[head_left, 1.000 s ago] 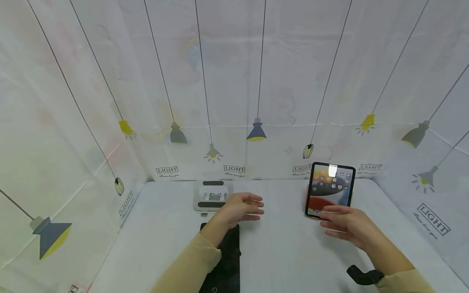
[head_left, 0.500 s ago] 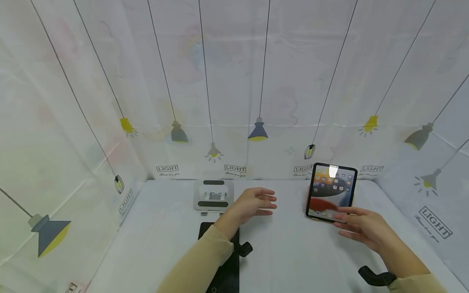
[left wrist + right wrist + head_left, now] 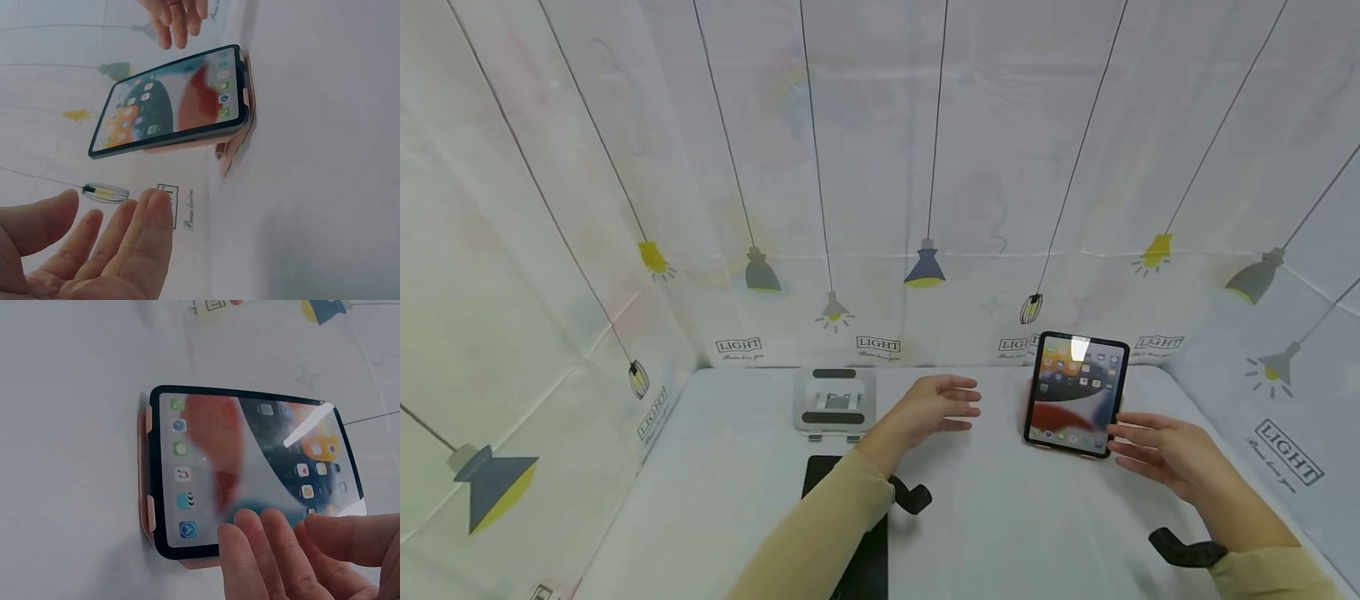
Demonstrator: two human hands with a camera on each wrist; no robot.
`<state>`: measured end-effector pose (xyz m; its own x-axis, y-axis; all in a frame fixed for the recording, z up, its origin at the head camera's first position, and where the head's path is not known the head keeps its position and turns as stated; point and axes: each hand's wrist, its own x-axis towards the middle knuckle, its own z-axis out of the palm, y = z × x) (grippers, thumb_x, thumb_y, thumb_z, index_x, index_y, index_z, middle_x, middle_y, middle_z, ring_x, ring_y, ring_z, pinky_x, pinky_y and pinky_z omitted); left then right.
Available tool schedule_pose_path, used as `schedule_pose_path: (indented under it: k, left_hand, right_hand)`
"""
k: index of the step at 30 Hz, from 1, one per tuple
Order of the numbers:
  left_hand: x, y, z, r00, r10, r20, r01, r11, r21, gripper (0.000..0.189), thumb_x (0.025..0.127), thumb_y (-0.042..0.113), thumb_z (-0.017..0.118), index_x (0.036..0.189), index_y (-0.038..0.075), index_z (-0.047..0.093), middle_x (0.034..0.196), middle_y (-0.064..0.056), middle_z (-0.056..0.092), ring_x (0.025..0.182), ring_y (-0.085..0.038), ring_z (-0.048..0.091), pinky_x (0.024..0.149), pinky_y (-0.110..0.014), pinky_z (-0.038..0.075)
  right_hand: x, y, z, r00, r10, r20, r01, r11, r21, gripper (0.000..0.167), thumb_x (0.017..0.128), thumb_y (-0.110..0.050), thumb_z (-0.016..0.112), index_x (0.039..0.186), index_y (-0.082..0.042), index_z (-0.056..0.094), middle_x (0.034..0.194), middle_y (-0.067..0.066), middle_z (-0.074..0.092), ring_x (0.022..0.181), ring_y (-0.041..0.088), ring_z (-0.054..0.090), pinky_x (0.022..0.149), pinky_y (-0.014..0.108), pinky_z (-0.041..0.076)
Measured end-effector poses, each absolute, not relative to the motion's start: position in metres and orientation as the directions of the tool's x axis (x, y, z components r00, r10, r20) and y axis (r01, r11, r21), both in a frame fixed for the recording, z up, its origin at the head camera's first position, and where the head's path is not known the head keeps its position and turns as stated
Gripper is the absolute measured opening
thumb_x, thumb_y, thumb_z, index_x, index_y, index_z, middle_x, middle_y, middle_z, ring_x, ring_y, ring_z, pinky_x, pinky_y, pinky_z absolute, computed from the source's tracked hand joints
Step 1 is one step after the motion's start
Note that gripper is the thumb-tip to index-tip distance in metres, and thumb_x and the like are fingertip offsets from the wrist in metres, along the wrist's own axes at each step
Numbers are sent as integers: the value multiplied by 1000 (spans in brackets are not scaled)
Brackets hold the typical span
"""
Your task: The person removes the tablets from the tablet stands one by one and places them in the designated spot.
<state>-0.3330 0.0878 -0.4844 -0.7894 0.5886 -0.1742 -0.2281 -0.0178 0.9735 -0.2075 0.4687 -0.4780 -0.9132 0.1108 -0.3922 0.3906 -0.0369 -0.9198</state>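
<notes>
A tablet (image 3: 1077,392) with a lit home screen leans back on a pinkish stand (image 3: 240,134) at the back right of the table. My right hand (image 3: 1176,458) hovers by the tablet's lower right edge, fingers extended and holding nothing. In the right wrist view its fingertips overlap the screen's lower corner. My left hand (image 3: 925,412) is left of the tablet with a gap between, fingers relaxed and nothing in them. The left wrist view shows its palm and spread thumb (image 3: 44,222), with the tablet beyond.
A grey-white folding stand (image 3: 835,404) with black pads lies at the back, left of the left hand. A flat black slab (image 3: 865,558) lies partly under the left forearm. A lamp-printed curtain (image 3: 865,167) encloses the white table (image 3: 1000,517).
My right hand has drawn rightward off the front of the screen to beside its edge. My left hand has moved right and slightly up. Tablet and stands have stayed put.
</notes>
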Motion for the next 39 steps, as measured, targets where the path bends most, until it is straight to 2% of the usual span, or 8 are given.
schedule_pose_path:
  k: [7,15,16,18,21,24,31,39]
  left_hand:
    - [-339,104,-478,-795,586,-158,-214,-27,977,35,103,2,67,135,14,71,135,-10,75,117,-26,77,101,-46,64]
    - [-344,120,-479,-783,602,-155,-219,-34,975,38,100,-2,71,134,15,72,135,-10,76,112,-23,78,99,-45,65]
    - [-345,122,-480,-783,602,-158,-226,-38,973,37,100,-2,70,133,15,72,134,-10,76,112,-23,78,98,-45,66]
    - [-347,125,-480,-780,604,-162,-234,-41,971,37,101,-2,69,133,15,73,135,-10,76,112,-23,78,98,-44,66]
    - [-349,128,-481,-771,616,-160,-235,-42,971,36,102,-1,68,134,16,72,139,-12,74,114,-24,77,99,-44,65]
    - [-353,129,-481,-751,640,-162,-236,-31,971,37,103,-1,67,135,16,71,141,-12,73,119,-25,76,101,-44,64]
    - [-361,132,-481,-714,687,-135,-231,-49,972,39,109,1,57,144,14,65,151,-16,66,128,-27,73,110,-48,59]
    - [-370,142,-482,-711,689,-139,-227,-37,973,44,105,-3,62,145,15,65,152,-14,65,136,-32,68,112,-48,58]
  right_hand:
    - [-214,485,-468,-929,110,-353,346,-84,-935,43,111,-14,59,152,-9,48,104,-15,80,100,15,81,96,40,66]
    - [-221,491,-461,-928,121,-353,349,-56,-935,73,109,-18,65,168,-3,25,104,-18,79,100,12,81,97,39,65]
    - [-222,492,-460,-929,119,-349,345,-55,-937,70,109,-19,65,167,-5,28,105,-18,79,100,12,81,97,39,65]
    - [-224,495,-459,-936,103,-337,330,-72,-941,54,109,-18,66,158,-13,45,106,-17,80,101,13,81,96,39,66]
    - [-227,499,-458,-949,66,-310,299,-130,-945,23,109,-15,65,129,-26,68,109,-14,81,102,15,81,94,39,66]
    - [-229,502,-457,-957,32,-287,277,-180,-944,25,110,-11,62,112,-33,75,111,-11,82,103,17,81,94,39,66]
    - [-231,505,-455,-965,33,-260,252,-168,-953,25,108,-11,64,115,-33,74,112,-12,82,101,15,81,93,39,67]
    - [-236,508,-449,-963,69,-261,249,-140,-958,21,108,-13,66,121,-30,67,111,-14,81,101,13,81,92,37,67]
